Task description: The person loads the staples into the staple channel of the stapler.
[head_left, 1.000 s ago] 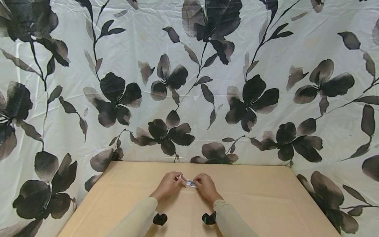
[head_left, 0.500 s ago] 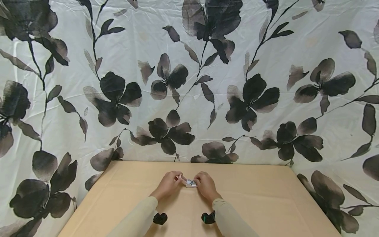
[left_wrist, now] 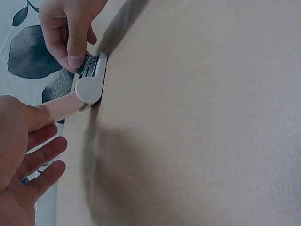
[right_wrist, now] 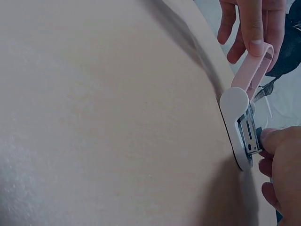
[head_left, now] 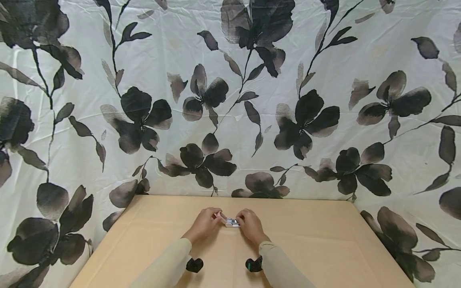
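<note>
Stapler (head_left: 232,223) flanked by hands, reachable from the near side

The left hand (head_left: 205,224) and right hand (head_left: 251,225) block its two ends. A lane between the sleeves (head_left: 165,260) leads to it, narrowed by black wrist devices (head_left: 195,265). Wide passage lies over the tabletop (head_left: 317,240) outside either arm; beyond the far edge a floral cloth (head_left: 259,132) bars the way

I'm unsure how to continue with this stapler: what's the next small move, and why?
Probably press gently with the right hand at the metal tray: its fingers are right there, and the left hand holds the pink lever raised, leaving the tray exposed.
</note>
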Action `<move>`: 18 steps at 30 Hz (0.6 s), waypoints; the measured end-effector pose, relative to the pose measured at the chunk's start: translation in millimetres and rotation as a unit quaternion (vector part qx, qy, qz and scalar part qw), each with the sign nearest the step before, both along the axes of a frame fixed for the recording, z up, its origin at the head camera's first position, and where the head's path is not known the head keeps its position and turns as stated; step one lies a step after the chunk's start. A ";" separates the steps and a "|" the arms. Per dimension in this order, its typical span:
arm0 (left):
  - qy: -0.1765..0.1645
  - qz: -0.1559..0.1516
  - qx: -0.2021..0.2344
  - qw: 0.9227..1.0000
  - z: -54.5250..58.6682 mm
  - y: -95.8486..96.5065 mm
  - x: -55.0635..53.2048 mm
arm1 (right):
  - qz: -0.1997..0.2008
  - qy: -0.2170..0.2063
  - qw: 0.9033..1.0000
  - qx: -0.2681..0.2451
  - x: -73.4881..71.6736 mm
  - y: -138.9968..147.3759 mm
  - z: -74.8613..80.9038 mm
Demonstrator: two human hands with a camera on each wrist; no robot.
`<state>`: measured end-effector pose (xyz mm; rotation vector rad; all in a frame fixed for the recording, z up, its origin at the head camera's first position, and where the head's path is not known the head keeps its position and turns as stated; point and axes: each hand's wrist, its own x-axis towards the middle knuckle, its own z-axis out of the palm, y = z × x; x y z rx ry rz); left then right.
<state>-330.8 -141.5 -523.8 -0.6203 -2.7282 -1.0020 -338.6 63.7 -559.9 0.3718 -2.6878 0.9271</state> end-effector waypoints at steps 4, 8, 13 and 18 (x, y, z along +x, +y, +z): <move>0.003 0.002 -0.002 1.000 -1.1 0.2 -0.9 | 0.006 -0.005 1.000 -0.002 0.0 1.7 -0.3; -0.003 0.009 -0.003 1.000 -1.1 0.5 -0.7 | 0.008 -0.002 1.000 -0.007 -0.2 3.2 -1.1; -0.006 0.012 -0.003 1.000 -1.3 1.0 -0.4 | 0.017 -0.001 1.000 -0.006 -0.8 4.9 -2.5; -0.002 0.005 -0.004 1.000 0.1 0.9 0.4 | 0.028 -0.008 1.000 -0.008 -0.5 7.4 -3.1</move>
